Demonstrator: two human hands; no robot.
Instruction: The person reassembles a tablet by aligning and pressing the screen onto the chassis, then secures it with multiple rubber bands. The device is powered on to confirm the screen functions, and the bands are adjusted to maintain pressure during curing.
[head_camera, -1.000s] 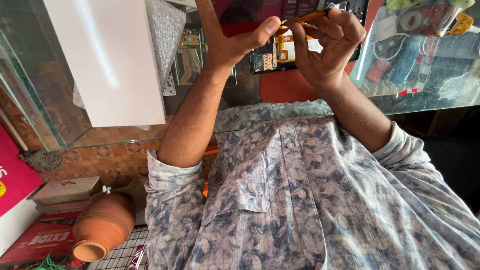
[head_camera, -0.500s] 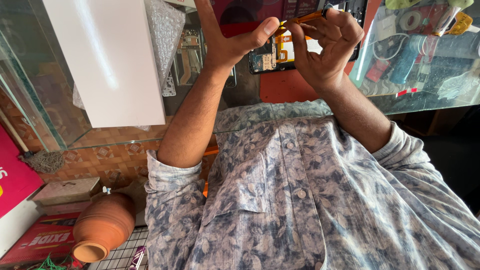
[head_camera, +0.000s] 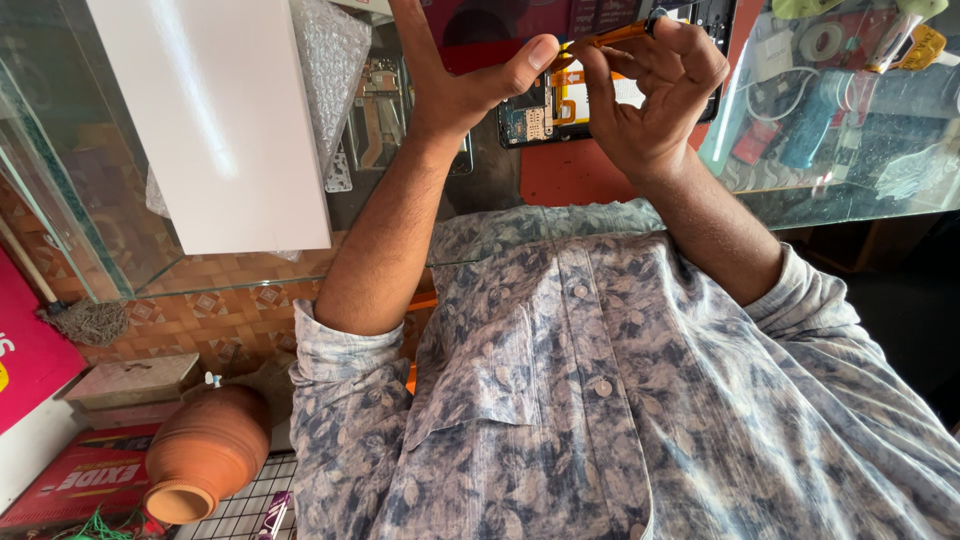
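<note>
My right hand (head_camera: 650, 95) is curled around a thin orange-handled tool (head_camera: 610, 38), pinching it between thumb and fingers. The tool's tip points left over an opened phone (head_camera: 545, 110) with its circuit board and yellow parts showing. The phone lies on a red mat (head_camera: 570, 175) on the glass counter. My left hand (head_camera: 450, 85) is raised beside it with the thumb stretched out. The thumb tip rests at the phone's edge close to the tool tip. The top of the frame cuts off the left fingers.
A white box (head_camera: 210, 120) and bubble wrap (head_camera: 330, 60) lie on the glass counter at left, next to phone frame parts (head_camera: 375, 120). Tape rolls and cables (head_camera: 830, 90) fill the right. A clay pot (head_camera: 205, 455) and a red carton (head_camera: 80, 480) sit below.
Both hands stay over the phone; the right hand and tool have shifted only very slightly.
</note>
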